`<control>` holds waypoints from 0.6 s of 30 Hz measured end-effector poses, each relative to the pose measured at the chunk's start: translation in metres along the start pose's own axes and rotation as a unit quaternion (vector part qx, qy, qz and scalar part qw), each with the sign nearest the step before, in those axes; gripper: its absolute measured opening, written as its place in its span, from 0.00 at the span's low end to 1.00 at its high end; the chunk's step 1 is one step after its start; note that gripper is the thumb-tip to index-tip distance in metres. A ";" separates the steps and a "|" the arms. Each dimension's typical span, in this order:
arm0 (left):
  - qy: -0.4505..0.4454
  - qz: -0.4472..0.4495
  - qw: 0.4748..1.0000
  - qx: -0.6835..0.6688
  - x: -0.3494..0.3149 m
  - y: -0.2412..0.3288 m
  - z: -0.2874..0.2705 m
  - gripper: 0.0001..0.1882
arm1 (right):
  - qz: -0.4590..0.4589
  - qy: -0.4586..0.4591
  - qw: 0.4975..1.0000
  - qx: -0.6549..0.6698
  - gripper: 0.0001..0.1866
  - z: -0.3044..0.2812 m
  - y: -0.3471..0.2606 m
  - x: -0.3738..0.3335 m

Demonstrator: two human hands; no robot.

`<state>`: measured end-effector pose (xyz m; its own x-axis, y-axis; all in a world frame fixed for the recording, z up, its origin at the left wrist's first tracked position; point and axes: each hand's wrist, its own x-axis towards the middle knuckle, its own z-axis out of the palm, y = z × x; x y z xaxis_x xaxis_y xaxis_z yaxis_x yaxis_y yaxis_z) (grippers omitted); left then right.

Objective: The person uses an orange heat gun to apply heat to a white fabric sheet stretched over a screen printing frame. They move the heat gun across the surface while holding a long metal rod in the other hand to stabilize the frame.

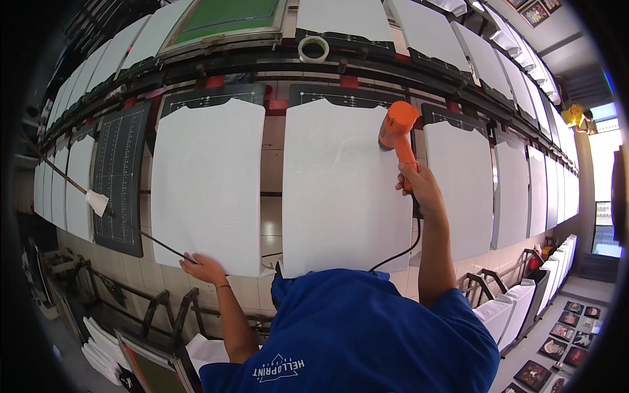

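My right hand (420,187) is wrapped round the handle of an orange heat gun (398,124), shaped like a hair dryer. Its head is over the upper right corner of a white shirt (341,190) laid flat on a dark board. From the handle a black cord (401,254) curves down to my body. At the lower edge of another white shirt (208,170), to the left, my left hand (204,268) has its fingers closed on a thin black cable (164,245) that runs up to the left.
A bare black board with white markings (119,177) stands at the left, near a stick with a white piece (97,202). Beyond the dark rail are a tape roll (313,49) and a green screen frame (226,16). More white shirts on boards line both sides.
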<state>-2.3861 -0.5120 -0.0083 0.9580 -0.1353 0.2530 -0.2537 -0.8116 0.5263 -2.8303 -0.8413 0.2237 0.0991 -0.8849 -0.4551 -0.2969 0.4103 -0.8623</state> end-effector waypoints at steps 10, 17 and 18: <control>-0.007 -0.018 0.999 -0.040 -0.002 0.014 -0.007 0.24 | -0.026 -0.026 0.996 0.082 0.19 0.013 0.006 0.031; 0.005 -0.018 0.999 -0.045 -0.003 0.012 -0.006 0.25 | -0.011 0.055 0.997 0.061 0.17 -0.007 0.010 0.022; 0.010 -0.017 0.999 -0.048 -0.003 0.014 -0.006 0.25 | -0.012 0.065 0.995 0.069 0.17 -0.007 0.009 0.020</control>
<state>-2.3929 -0.5196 0.0030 0.9636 -0.0969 0.2491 -0.2337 -0.7574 0.6097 -2.8375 -0.8571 0.2084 -0.0224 -0.9122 -0.4091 -0.1619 0.4071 -0.8989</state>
